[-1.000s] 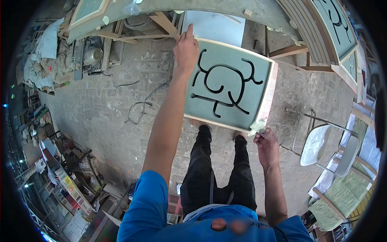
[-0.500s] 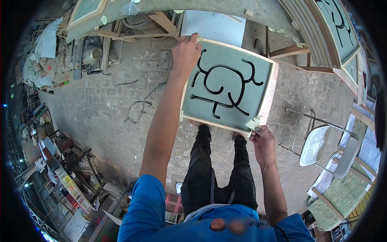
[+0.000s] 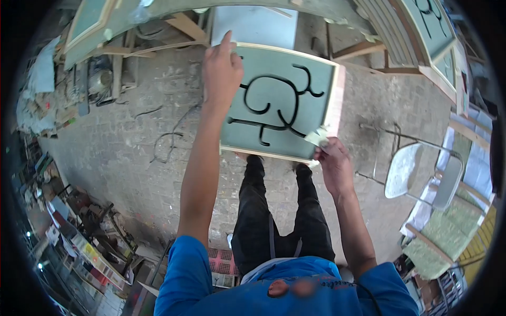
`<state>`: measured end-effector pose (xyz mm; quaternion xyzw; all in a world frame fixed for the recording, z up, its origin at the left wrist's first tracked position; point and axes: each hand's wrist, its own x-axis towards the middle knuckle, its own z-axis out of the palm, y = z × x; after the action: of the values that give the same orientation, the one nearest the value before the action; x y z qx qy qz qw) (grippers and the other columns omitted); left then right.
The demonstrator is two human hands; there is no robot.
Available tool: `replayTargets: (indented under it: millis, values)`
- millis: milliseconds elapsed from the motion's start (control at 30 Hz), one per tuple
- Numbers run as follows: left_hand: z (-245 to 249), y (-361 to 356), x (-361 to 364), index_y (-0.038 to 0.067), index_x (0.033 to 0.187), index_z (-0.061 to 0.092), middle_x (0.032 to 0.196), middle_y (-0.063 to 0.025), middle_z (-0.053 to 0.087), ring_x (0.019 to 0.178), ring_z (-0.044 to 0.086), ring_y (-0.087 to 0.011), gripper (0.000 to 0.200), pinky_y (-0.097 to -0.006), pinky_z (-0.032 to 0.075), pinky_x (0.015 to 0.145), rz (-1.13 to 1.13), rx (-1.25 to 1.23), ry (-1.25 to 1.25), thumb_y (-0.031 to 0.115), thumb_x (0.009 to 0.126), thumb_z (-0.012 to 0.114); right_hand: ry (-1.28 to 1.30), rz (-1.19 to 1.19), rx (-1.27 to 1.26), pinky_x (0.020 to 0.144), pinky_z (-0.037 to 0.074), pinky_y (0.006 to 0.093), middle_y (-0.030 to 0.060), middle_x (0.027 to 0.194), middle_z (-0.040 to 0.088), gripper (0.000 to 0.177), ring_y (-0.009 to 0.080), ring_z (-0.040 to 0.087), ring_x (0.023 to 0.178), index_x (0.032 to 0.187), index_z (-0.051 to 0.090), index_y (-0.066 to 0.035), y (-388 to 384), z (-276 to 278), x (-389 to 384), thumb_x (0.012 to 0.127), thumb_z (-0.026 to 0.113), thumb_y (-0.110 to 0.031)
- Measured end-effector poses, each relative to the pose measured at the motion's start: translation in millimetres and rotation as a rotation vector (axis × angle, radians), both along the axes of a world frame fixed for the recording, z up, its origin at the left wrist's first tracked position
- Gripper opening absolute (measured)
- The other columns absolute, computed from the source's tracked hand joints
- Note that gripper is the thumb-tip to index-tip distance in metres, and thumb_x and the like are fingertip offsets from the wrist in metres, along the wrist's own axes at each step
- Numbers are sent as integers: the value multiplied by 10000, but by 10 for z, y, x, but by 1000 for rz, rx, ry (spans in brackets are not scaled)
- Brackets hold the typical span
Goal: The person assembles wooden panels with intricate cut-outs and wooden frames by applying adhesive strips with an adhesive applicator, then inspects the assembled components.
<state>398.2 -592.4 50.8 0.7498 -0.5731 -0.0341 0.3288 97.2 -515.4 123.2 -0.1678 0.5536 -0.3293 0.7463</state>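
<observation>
Brick-paved workshop floor [image 3: 132, 179], bearing a loop of dark wire [image 3: 173, 134] on the left and a metal-framed chair [image 3: 403, 169] on the right, with a white board [image 3: 253, 26] beyond. Item: one green panel [image 3: 275, 101] in a pale wooden frame, marked with dark curving lines, placed in front of our legs [image 3: 282, 237] and between our two hands. Our left hand [image 3: 222, 76] covers its far left corner, index finger extended, grip hidden from us; our right hand [image 3: 336, 160], fingers closed, pinches a pale crumpled scrap [image 3: 317, 137] at the near right corner.
</observation>
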Motion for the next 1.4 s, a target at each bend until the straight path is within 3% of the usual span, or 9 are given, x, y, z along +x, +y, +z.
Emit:
replayTargets:
  millis: [67,133,200,633,700,933,1033,1200,1400]
  values:
    - [318,147,-246,34,1256,565,954,-127,696,985,620,-242,401,-377,495,838,-20,10,136,46,855,584,-27,44,-27,724,430,255,38,795,613,56,113,542,725,832,602,-38,-69,-32,-18,864,610,-84]
    - [658,332,-521,44,1289,549,1052,-78,687,901,634,-162,393,-305,491,823,-149,288,831,143,912,602,-8,55,-52,710,423,244,34,784,613,55,104,534,717,832,612,-33,-137,44,47,864,613,-78]
    - [765,500,-724,37,1311,531,1047,-80,680,922,604,-111,418,-283,474,837,-331,404,1138,164,923,618,5,74,-71,696,415,233,30,772,612,55,95,525,709,831,622,-28,-148,82,45,863,615,-73]
    - [678,638,-1148,47,1295,556,808,7,566,761,527,-80,471,-241,441,730,-410,562,1302,17,832,636,348,381,-433,601,373,220,-30,724,559,62,32,456,667,798,598,4,-126,188,-67,854,611,-21]
    - [577,672,-1073,35,1231,588,823,2,552,750,503,-81,394,-233,416,697,-21,374,1352,6,839,613,398,380,-586,605,385,219,-24,716,559,52,39,460,655,804,596,7,-92,155,-86,848,613,-17]
    - [851,1298,-676,-1,1095,604,899,-21,546,746,477,-89,229,-232,370,642,267,143,1503,6,870,562,677,244,-645,634,435,236,11,743,611,85,63,518,701,844,634,5,-752,-196,-299,861,611,-75]
    - [752,1907,-612,-7,1103,597,894,-29,534,759,480,-92,237,-232,371,639,488,106,1530,13,869,561,1028,235,-923,643,480,315,149,809,648,168,209,613,686,905,668,19,-1369,-448,-259,841,603,-122]
    - [395,3082,-575,-11,1091,586,871,-48,557,710,510,-118,254,-246,396,621,721,186,1527,36,842,569,1292,306,-1191,678,518,384,108,850,632,134,295,621,742,897,687,-42,-1938,-785,-101,815,619,-123]
    - [232,3850,-779,-25,1033,591,771,-52,558,628,495,-105,213,-231,374,578,1052,357,1581,75,846,568,1408,582,-1563,698,527,351,30,954,635,177,226,612,842,916,690,-96,-1887,-1016,-140,742,659,-82]
